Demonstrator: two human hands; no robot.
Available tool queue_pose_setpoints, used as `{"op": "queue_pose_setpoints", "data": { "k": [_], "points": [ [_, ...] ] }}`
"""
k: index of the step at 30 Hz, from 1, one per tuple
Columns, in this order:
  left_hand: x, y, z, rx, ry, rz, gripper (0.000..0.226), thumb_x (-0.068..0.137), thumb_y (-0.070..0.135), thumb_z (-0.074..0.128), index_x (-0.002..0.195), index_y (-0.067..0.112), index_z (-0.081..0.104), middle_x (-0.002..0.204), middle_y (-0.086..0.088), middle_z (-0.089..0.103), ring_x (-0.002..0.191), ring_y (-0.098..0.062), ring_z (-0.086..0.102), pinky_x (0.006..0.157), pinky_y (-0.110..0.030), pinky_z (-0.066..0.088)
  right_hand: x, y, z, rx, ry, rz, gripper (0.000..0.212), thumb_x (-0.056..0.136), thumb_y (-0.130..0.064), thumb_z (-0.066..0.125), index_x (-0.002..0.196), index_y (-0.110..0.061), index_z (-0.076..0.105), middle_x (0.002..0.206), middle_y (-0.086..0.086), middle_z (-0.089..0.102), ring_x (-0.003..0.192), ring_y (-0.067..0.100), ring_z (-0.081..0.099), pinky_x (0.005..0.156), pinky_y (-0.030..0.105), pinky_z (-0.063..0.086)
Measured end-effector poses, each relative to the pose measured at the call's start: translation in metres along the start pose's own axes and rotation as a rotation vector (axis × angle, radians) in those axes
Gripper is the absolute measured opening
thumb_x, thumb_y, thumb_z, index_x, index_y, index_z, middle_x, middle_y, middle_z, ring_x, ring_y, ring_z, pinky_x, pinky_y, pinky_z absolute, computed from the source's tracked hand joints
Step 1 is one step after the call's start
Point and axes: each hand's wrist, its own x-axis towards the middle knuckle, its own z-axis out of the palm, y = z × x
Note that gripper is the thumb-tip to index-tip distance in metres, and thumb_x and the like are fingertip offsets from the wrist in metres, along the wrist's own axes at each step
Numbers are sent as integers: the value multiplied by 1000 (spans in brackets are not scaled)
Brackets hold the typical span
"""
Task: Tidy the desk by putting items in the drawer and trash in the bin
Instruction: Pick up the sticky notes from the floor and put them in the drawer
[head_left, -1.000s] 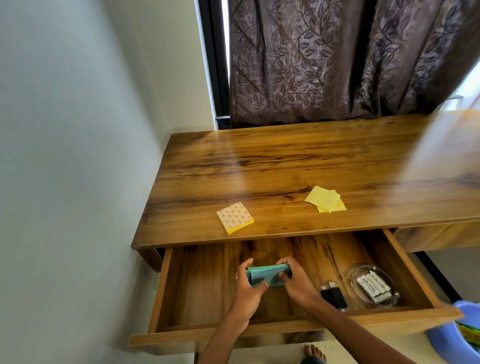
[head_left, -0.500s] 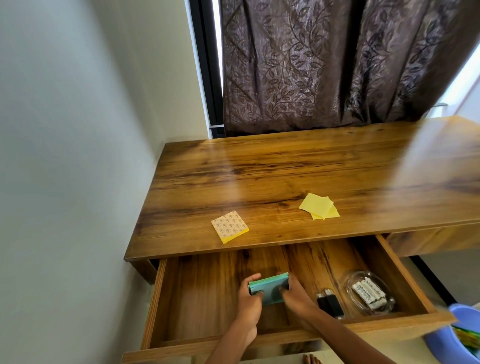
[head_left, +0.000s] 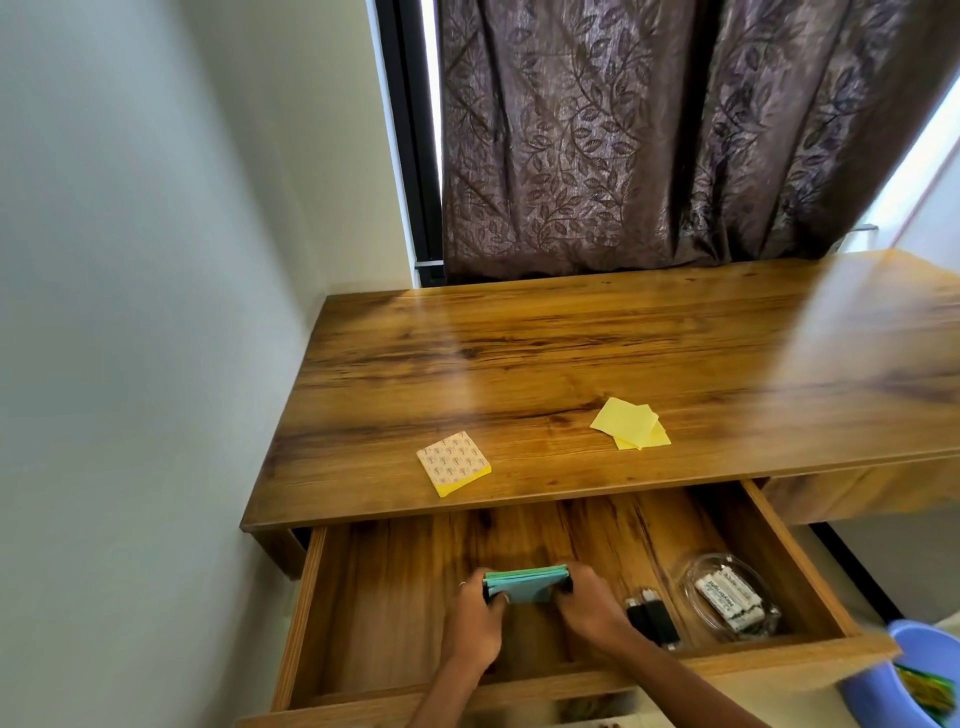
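Teal pad (head_left: 525, 584): 1, gripped by both hands, left (head_left: 474, 618), right (head_left: 589, 608) | yellow pads on desk (head_left: 519, 353): 2

i held a teal stack of sticky notes (head_left: 524, 586) between my left grip (head_left: 470, 621) and right grip (head_left: 589, 608), low inside the open wooden drawer (head_left: 779, 540), near its middle. to its right in the drawer lay two small black lighters (head_left: 654, 623) side by side, and further right a clear plastic dish (head_left: 727, 597) with white batteries in it. on the counter (head_left: 571, 353) above lay a yellow sticky pad (head_left: 453, 462) with a printed beige top, and well apart to its right a few loose yellow notes (head_left: 630, 430), overlapping askew. a blue bin (head_left: 878, 691) stood on the floor at the drawer's right corner.
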Motion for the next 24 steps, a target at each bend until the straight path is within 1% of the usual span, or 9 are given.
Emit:
{"op": "queue_pose_setpoints", "data": {
  "k": [3,5,8,12,15,18,19,22,24],
  "points": [
    [1,0,0,1,-10,-25,38,96,12,51,134,14,47,128,-4,57,118,-16,54,97,-24,47,0,-1,-1,-7,-10,19,36,93,-5,53,129,-8,50,128,7,57,120,17,53,92,21,47],
    [0,1,-1,-16,11,-44,37,96,16,51,133,14,47,125,-5,58,114,-17,56,94,-26,50,-1,-3,0,15,-13,27,36,93,-9,54,129,-8,48,128,7,56,118,16,54,88,21,49],
    [-1,1,-3,-58,64,-37,39,97,21,50,135,15,43,124,-6,56,108,-14,58,86,-25,54,-3,-7,1,93,-1,25,38,94,-15,54,130,-12,44,128,6,55,114,15,56,74,16,51],
    [-5,0,-9,-156,32,-35,40,98,19,47,137,14,38,127,-7,53,106,-14,58,81,-24,56,-6,-9,1,154,1,42,41,92,-17,58,129,-13,41,126,7,55,108,17,60,72,21,56],
    [-10,-2,-15,-204,3,-68,41,99,19,45,139,14,35,131,-8,50,108,-15,57,76,-19,53,-6,-11,3,135,-49,49,42,90,-16,62,127,-13,43,121,8,56,104,17,59,70,21,54],
    [-14,-4,-19,-210,16,-115,42,99,17,45,139,14,35,132,-9,49,110,-17,56,74,-17,50,-7,-14,6,116,-111,69,42,88,-15,64,125,-10,46,118,10,58,100,16,57,65,17,51],
    [-15,-5,-21,-196,27,-125,41,99,16,44,139,14,36,132,-10,50,110,-18,56,75,-19,51,-7,-15,8,109,-126,74,40,88,-14,64,124,-9,47,118,10,58,99,16,56,64,16,50],
    [-17,-8,-27,-108,79,-142,41,99,12,42,139,12,39,130,-12,51,112,-22,56,87,-30,53,-7,-22,15,95,-173,94,40,88,-10,63,125,-6,48,111,13,59,99,21,60,62,20,53],
    [-21,-8,-31,-13,105,-158,42,100,15,42,141,11,37,134,-13,48,117,-24,53,93,-31,52,-7,-29,23,29,-224,93,41,89,-10,62,127,-8,47,109,11,60,92,19,61,58,18,53]
  ]
}}
